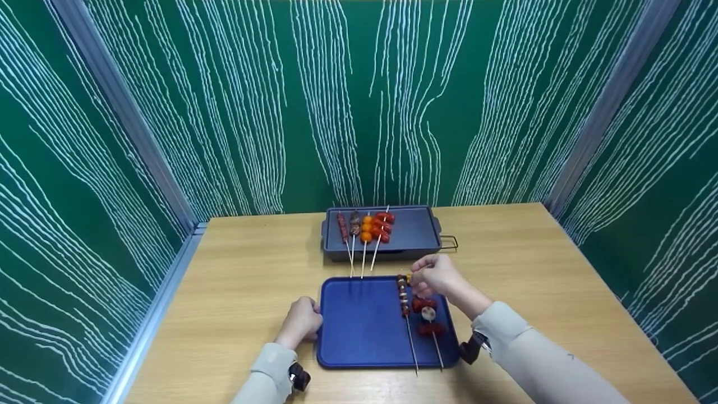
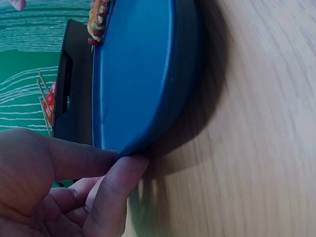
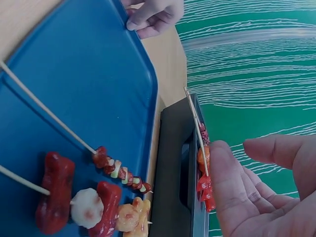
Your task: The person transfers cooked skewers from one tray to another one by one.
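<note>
My left hand (image 1: 303, 320) pinches the left rim of a blue tray (image 1: 364, 331); the left wrist view shows its thumb and fingers (image 2: 84, 158) on either side of the edge. Over the tray's far right corner is my right hand (image 1: 440, 278). In the right wrist view its thumb and forefinger stand apart, and nothing is between them. Two skewers lie below it on the tray. One is thin, with small red-brown pieces and pale slices (image 3: 121, 174). The thicker one carries red sausage-like pieces, a white round piece (image 1: 428, 313) and yellowish pieces (image 3: 134, 216).
Behind the tray stands a dark rectangular grill pan (image 1: 412, 227) with a wire handle (image 1: 450, 242) at its right. Several skewers (image 1: 366, 229) lie on its left half, sticks overhanging the front. The wooden table (image 1: 241, 269) meets green, white-lined panels (image 1: 314, 112).
</note>
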Demonstrator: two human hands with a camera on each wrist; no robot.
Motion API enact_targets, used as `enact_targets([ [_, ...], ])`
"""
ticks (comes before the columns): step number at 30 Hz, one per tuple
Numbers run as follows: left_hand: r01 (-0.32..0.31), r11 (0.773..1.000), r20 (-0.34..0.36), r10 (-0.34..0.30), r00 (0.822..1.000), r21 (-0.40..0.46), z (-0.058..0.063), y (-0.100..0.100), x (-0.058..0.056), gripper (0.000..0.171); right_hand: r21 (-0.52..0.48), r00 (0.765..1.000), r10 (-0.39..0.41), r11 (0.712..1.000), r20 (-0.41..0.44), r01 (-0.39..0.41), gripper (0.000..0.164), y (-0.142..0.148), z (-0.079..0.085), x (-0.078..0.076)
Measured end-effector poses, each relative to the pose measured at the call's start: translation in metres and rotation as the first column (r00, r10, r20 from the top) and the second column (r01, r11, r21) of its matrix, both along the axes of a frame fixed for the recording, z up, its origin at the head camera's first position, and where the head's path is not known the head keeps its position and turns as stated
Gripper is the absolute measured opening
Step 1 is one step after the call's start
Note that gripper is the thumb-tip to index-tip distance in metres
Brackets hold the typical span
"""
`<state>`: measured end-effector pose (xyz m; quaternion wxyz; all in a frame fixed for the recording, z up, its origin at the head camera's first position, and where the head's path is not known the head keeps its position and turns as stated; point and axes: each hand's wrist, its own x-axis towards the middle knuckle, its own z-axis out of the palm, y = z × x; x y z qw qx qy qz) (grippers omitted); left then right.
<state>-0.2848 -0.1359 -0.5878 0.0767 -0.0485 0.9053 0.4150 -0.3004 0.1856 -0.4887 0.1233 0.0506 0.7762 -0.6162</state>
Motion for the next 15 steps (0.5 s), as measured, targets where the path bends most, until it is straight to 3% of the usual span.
enact_targets([
  [10,0.011,0.999,-0.005,-0.011,1.000,0.045,0.000,-0.002,-0.001,0.016,-0.124,0.999,-0.050,0.991,0.013,0.051,0.024,-0.015,-0.006,-0.017],
  [15,0.028,0.999,-0.009,-0.027,1.000,0.043,0.000,-0.003,-0.004,0.013,-0.227,0.997,-0.080,0.971,0.007,0.080,0.028,-0.024,-0.011,-0.026],
])
